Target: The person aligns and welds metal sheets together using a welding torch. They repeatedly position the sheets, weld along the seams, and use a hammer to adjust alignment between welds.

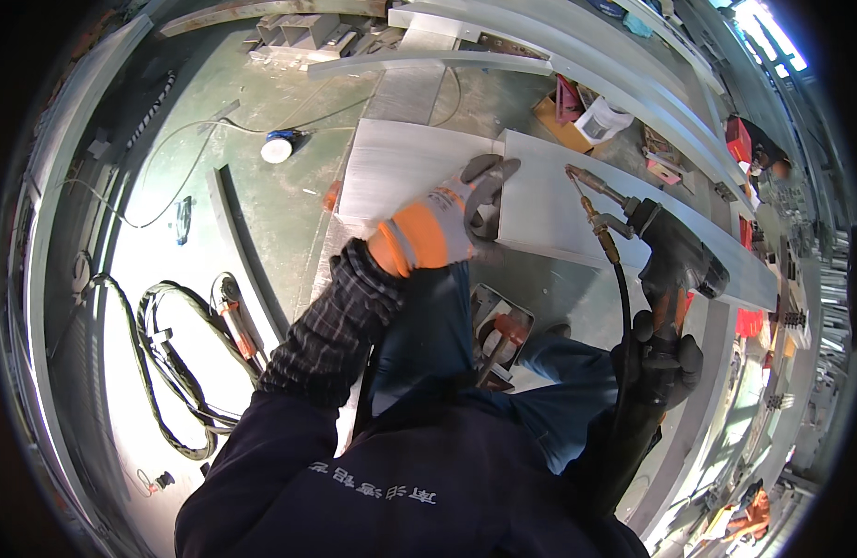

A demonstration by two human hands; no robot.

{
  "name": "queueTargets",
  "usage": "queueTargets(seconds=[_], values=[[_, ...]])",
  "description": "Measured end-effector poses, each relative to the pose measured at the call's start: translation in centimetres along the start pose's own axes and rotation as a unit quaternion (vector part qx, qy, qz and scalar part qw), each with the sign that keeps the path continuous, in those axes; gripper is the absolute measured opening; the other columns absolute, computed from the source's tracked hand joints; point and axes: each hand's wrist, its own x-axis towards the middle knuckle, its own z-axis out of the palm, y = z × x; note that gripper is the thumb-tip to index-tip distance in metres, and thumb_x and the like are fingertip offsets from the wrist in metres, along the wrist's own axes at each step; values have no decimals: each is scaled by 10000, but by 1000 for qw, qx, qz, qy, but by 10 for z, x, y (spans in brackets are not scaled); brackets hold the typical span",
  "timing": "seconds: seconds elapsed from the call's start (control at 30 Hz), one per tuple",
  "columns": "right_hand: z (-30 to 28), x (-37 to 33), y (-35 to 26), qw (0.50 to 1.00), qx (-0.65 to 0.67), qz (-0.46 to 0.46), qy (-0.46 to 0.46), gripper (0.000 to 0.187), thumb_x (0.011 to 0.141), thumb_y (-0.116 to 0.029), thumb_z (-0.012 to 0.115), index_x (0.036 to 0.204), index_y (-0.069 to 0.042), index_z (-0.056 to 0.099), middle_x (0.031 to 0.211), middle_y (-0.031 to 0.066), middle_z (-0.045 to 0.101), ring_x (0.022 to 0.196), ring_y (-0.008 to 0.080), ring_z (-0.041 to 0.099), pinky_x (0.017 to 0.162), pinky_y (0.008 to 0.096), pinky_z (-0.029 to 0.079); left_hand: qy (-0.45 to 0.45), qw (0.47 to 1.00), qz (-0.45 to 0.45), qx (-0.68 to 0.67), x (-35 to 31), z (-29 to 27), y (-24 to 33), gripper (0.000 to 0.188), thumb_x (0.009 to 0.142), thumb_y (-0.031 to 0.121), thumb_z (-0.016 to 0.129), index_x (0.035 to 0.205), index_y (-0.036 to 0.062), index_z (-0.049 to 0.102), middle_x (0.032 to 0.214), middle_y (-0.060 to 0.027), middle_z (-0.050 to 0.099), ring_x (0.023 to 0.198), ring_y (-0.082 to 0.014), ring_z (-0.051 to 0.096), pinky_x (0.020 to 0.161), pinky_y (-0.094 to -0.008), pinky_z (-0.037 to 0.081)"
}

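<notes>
Wrapping round the black hand tool [675, 246] over the silvery panel [540, 197], the right grip [664, 365] is probably needing steadiness, while the left grip [442, 221], whose hold I cannot tell, is lying by the panel's left edge.

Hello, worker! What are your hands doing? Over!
Left hand at edges of two panels. Right hand gripping tool, tip over right panel. Hose beside right hand.

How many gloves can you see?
2: one on the left hand, at the end of a silver metal beam; one on the right hand, around the power tool. More may be hidden.
</notes>
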Motion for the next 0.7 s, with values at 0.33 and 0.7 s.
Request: queueTargets(seconds=[0.33, 0.7], values=[[7, 15, 8, 999, 7, 47, 17, 681, 1040, -367, 507, 1578, -9, 291, 1056, 231, 635, 629, 219, 646, 589, 305, 566, -13, 996, -45, -78, -2, 1, -8, 1043, 713, 346, 908, 1580, 148, 363, 1393, -180, 578, 1244, -385, 588, 1033, -462, 504], [8, 30, 12, 997, -56, 51, -16, 776, 1015, -570, 476, 1573, -54, 320, 856, 187, 634, 517, 247, 556, 496, 371, 500, 5, 998, -57, -39, -2, 2, -15, 1086, 614, 251, 939, 1561, 93, 430, 1166, -66, 679, 1036, -209, 660, 935, -362, 540]])
